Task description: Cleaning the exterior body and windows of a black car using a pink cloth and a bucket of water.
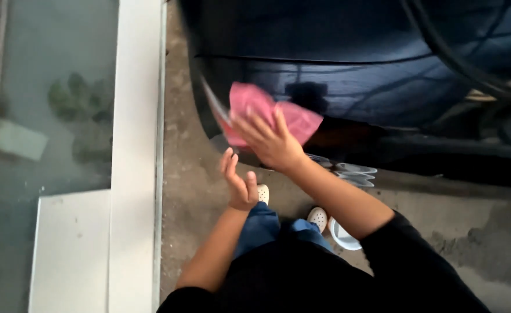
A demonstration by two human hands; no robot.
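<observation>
My right hand (270, 139) presses a pink cloth (255, 104) flat against the glossy dark blue body of a car (354, 69), fingers spread over the cloth. My left hand (238, 182) hangs free just below it, fingers loosely apart, holding nothing. Both arms wear black sleeves pushed up. The car panel reflects the sky and my outline.
Bare concrete floor (191, 191) lies under me; my white clogs (318, 218) and blue jeans show below. A white bowl (342, 236) sits by my right foot. To the left runs a white ledge (133, 145) beside a glass pane over murky water.
</observation>
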